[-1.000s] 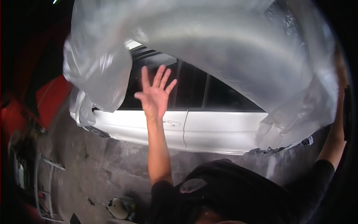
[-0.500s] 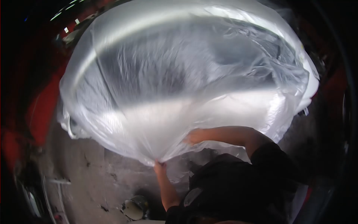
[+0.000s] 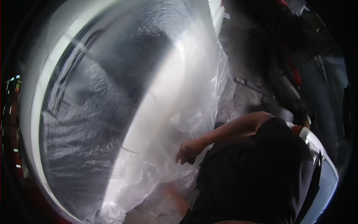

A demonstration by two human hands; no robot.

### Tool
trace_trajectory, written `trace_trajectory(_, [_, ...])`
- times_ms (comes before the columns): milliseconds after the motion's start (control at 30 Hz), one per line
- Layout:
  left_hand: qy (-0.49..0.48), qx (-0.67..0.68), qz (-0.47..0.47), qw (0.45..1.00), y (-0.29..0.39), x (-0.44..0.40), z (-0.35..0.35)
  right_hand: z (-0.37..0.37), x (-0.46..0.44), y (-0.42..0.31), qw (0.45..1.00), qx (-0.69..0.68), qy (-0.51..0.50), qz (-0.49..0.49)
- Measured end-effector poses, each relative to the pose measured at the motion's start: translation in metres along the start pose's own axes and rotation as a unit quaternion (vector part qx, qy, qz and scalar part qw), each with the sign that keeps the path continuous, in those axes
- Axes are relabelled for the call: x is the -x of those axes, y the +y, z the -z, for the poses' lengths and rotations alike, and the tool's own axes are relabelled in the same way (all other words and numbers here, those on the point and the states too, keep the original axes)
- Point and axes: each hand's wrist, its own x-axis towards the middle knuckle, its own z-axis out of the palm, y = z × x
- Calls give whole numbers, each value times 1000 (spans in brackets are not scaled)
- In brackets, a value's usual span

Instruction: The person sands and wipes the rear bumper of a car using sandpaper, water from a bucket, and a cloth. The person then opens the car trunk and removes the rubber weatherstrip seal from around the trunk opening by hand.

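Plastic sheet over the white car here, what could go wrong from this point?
The see-through sheet could tear or bunch near the right hand, which is by its lower part. Its loose, crumpled lower edge might brush the blotchy floor and pick up dirt. Wrinkles over the dark windows may leave it lying unevenly.

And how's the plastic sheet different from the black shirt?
The plastic sheet is see-through, but the black shirt isn't. The sheet is shiny and crinkled; the shirt looks dull. The sheet also spreads much wider than the shirt. Both cover something.
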Motion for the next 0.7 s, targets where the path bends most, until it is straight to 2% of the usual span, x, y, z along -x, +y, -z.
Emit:
trace_trajectory(33, [73, -52, -112, 990, 12, -12, 24, 15, 28, 3, 988, -67, 21, -139])
trace_trajectory(67, [136, -101, -226, 959, 20, -18, 36, 25, 59, 19, 984, -52, 59, -158])
trace_trajectory(100, [103, 19, -238, 966, 43, -25, 54, 34, 90, 35, 979, -39, 94, -178])
trace_trajectory(133, [18, 280, -179, 943, 70, -30, 75, 48, 120, 36, 962, -59, 145, -226])
trace_trajectory(167, [-39, 436, -136, 889, 101, -34, 104, 67, 152, 31, 940, -77, 193, -271])
trace_trajectory(200, [-65, 505, -124, 851, 136, -39, 137, 80, 184, 29, 936, -87, 211, -270])
trace_trajectory(267, [-79, 519, -157, 837, 200, -49, 211, 106, 248, 30, 855, -199, 332, -345])
trace_trajectory(333, [-56, 501, -193, 842, 265, -62, 299, 101, 322, 98, 858, -246, 414, -180])
trace_trajectory(367, [-37, 491, -203, 846, 288, -71, 337, 108, 352, 115, 855, -204, 439, -187])
trace_trajectory(400, [-22, 478, -202, 854, 300, -79, 363, 140, 375, 88, 843, -173, 418, -292])
trace_trajectory(433, [-16, 467, -188, 864, 303, -75, 376, 155, 403, 100, 825, -171, 405, -356])
trace_trajectory(467, [-10, 459, -173, 872, 307, -70, 394, 167, 427, 97, 803, -128, 441, -381])
trace_trajectory(500, [-6, 447, -157, 880, 310, -69, 408, 180, 452, 97, 804, -115, 446, -376])
trace_trajectory(567, [-13, 422, -126, 898, 314, -58, 428, 210, 498, 101, 710, -90, 568, -406])
trace_trajectory(600, [-24, 411, -113, 904, 320, -56, 435, 238, 520, 97, 714, -78, 567, -402])
trace_trajectory(667, [-39, 391, -100, 914, 337, -54, 444, 268, 553, 87, 652, -129, 646, -375])
trace_trajectory(700, [-46, 379, -103, 919, 354, -55, 452, 286, 570, 93, 646, -109, 657, -373])
